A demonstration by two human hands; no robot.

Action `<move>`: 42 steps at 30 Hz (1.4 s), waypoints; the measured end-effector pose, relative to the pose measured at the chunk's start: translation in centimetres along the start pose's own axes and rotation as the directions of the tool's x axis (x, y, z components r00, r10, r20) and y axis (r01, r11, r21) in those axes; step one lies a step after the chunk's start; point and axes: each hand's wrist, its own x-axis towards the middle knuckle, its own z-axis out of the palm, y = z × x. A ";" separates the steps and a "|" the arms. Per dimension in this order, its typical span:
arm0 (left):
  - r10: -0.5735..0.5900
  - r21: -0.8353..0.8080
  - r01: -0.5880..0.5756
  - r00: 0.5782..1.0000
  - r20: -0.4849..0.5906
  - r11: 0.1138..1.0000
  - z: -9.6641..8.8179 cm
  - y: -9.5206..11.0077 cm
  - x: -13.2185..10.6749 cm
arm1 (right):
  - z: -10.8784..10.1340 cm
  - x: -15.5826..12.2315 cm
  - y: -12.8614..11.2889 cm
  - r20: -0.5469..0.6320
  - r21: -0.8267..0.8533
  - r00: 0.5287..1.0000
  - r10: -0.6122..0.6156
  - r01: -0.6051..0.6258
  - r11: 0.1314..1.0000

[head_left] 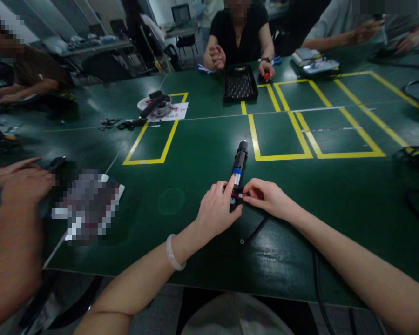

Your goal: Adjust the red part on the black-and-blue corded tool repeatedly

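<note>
A black electric screwdriver (239, 163) with a blue band lies on the green table (202, 153), its tip pointing away from me. My left hand (216, 209) is closed around its near end, with the index finger laid along the body. My right hand (268, 197) pinches a small red and black part at that same near end. A black cable (256, 228) runs from the tool toward me across the table.
Yellow tape rectangles (282, 135) mark the table. A black tray (240, 84) sits in front of a person opposite. Tools and a white dish (155, 104) lie at the back left. Another person's hands (17, 181) rest at the left beside a blurred paper. Cables lie at the right edge.
</note>
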 end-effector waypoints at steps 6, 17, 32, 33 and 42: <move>0.007 0.041 -0.006 1.000 -0.009 0.999 0.0 0.2 0.1 | 0.9 0.1 0.2 0.030 0.262 0.994 0.107 -0.111 0.959; 0.002 0.141 -0.002 1.000 -0.001 0.990 -0.4 0.4 0.8 | -0.5 0.0 -0.1 0.081 0.251 0.996 0.044 -0.063 0.966; -0.243 0.311 0.234 0.970 -0.013 0.921 -3.4 -10.6 1.6 | -3.0 0.6 2.0 -0.186 0.335 0.951 0.249 -0.177 0.926; -0.281 0.301 0.270 0.960 -0.007 0.915 -3.7 -12.1 2.0 | -3.0 0.6 2.0 -0.179 0.338 0.952 0.249 -0.178 0.924; -0.551 0.258 0.549 0.831 -0.070 0.795 -5.4 -25.7 5.8 | -3.0 0.5 2.1 -0.126 0.333 0.952 0.280 -0.225 0.916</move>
